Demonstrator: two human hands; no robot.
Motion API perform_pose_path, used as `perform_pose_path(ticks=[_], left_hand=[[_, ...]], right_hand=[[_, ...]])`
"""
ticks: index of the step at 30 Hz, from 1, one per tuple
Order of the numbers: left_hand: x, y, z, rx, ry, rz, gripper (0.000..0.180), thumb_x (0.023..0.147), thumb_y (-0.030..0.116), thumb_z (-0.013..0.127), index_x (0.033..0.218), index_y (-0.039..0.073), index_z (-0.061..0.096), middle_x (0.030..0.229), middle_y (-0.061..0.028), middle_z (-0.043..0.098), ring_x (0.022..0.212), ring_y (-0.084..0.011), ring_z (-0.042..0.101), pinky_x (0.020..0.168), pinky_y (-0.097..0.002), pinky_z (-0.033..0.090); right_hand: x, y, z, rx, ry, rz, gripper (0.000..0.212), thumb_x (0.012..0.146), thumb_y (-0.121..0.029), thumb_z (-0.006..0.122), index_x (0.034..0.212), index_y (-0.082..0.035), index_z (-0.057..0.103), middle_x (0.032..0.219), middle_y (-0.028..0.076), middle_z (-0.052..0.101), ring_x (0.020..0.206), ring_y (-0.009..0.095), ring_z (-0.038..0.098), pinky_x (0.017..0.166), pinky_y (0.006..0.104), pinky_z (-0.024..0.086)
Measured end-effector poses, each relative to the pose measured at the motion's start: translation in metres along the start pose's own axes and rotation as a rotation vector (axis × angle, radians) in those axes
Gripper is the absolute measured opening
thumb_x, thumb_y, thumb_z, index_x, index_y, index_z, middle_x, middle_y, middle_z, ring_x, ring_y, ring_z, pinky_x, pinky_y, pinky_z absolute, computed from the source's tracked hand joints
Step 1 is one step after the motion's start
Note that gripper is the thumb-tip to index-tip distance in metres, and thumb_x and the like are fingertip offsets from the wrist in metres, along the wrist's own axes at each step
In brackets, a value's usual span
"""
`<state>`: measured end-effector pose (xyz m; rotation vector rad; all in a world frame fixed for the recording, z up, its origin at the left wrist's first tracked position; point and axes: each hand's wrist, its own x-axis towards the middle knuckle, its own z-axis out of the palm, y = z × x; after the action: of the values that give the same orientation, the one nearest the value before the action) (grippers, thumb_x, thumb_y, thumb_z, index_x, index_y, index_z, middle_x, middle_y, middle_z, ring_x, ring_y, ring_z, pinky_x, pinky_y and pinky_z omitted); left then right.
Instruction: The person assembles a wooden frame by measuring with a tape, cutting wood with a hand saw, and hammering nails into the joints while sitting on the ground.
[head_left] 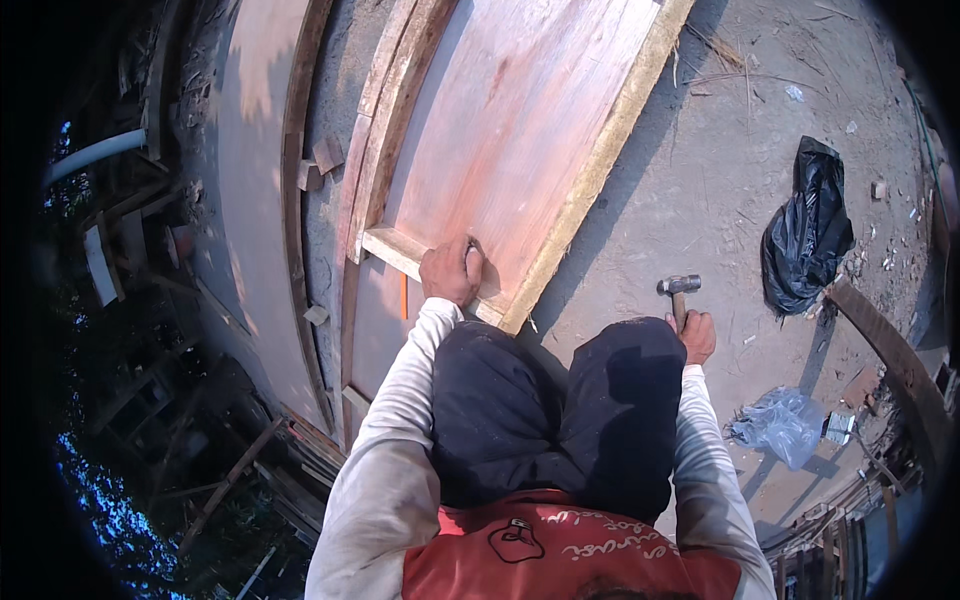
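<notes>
My left hand (452,271) is closed over the short wooden batten (395,245) at the near end of a plywood panel (520,110). Its fingers curl onto the panel side; whether they also pinch something small cannot be seen. A long batten (610,185) runs along the panel's right edge and meets the short one at the near corner. Beside my right knee, my right hand (698,338) grips a hammer (679,287) by its handle, with the metal head up and away from the panel.
A second framed panel (250,150) lies to the left, with small wood blocks (327,154) between. A thin orange strip (404,296) is near my left hand. To the right are a black plastic bag (808,228), a clear plastic bag (780,425) and a plank (890,350).
</notes>
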<state>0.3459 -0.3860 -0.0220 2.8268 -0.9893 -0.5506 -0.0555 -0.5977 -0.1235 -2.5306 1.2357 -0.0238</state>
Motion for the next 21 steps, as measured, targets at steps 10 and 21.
perform_pose_path(ticks=[10, 21], left_hand=[[0.014, 0.008, 0.000, 0.116, -0.155, 0.017, 0.017, 0.092, 0.025, 0.054, 0.096, 0.010, 0.059, 0.085, -0.0135, 0.068, 0.086, -0.0328, 0.065, 0.080, -0.0478, 0.045], [0.018, -0.006, 0.004, -0.084, -0.029, -0.096, 0.024, 0.098, 0.028, 0.056, 0.112, 0.011, 0.067, 0.098, -0.0171, 0.071, 0.089, -0.0313, 0.068, 0.080, -0.0438, 0.051]], right_hand=[[0.009, 0.000, -0.010, -0.050, 0.020, -0.021, 0.038, 0.082, -0.040, 0.075, 0.098, -0.011, 0.057, 0.088, 0.011, 0.050, 0.077, 0.034, 0.057, 0.065, 0.0475, 0.045], [0.006, -0.058, -0.055, 0.322, -0.247, 0.460, 0.031, 0.093, -0.031, 0.068, 0.109, -0.008, 0.053, 0.092, 0.013, 0.058, 0.080, 0.034, 0.061, 0.070, 0.0473, 0.049]])
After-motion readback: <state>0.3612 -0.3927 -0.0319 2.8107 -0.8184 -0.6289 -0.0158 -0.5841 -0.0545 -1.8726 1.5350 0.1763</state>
